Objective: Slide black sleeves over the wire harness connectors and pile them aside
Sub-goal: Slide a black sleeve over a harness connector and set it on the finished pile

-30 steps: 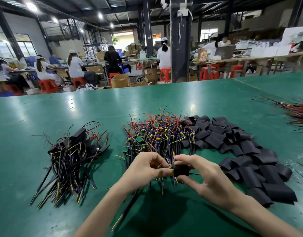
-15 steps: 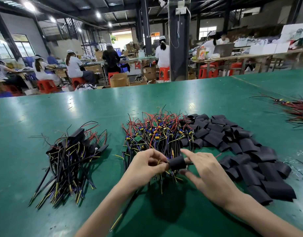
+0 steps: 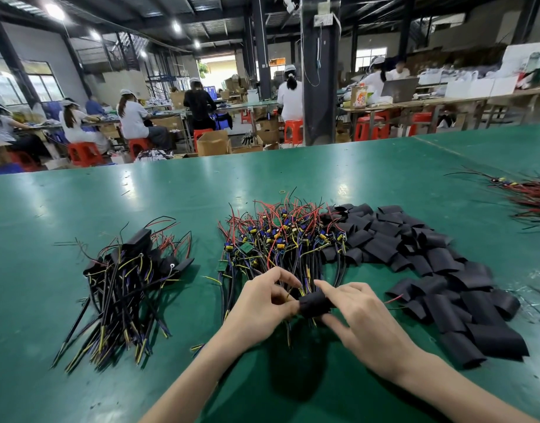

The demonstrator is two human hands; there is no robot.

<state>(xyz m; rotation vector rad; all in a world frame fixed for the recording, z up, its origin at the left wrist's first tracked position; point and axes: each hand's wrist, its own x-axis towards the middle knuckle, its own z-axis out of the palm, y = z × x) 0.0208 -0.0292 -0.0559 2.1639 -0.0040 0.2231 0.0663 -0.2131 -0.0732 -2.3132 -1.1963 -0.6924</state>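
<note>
Right hand [image 3: 364, 326] pinches black sleeve [image 3: 313, 304]; left hand [image 3: 261, 305] apparently pinches harness wires [image 3: 301, 290].

Black sleeves [image 3: 439, 270], green table [image 3: 171, 203]

green glossy smooth table top [image 3: 140, 196] | matt black flattened sleeve tubes [image 3: 439, 264] | shiny plastic-coated red, yellow, black wires [image 3: 280, 239]
</note>
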